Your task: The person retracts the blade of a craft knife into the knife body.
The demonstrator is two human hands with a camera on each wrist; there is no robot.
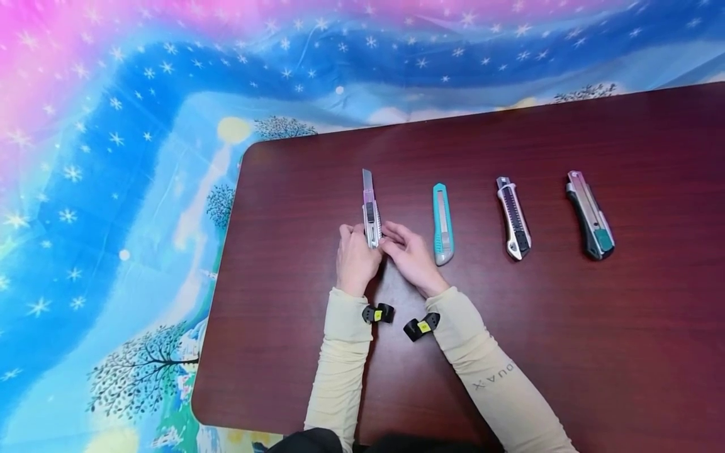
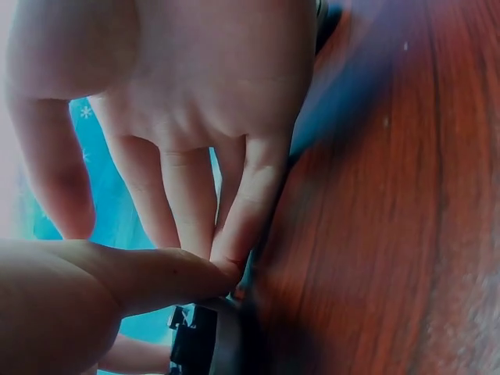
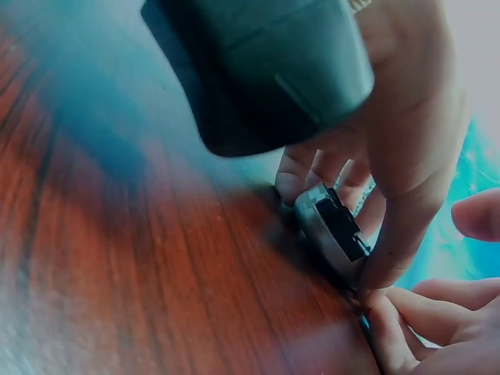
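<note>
I see the left hand gripping a silver cutter, the right hand relaxed beside it; sleeve lettering (upside-down) possibly reads "OUAX".

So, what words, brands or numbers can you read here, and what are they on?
"UAX", after what may be O or Q: right sleeve, upside down in the head view.
Yellow labels on black wrist devices: marks too small to read.
Four cutters: no readable text.

A silver cutter with black slider, blade extended, points forward from the left hand.
</note>
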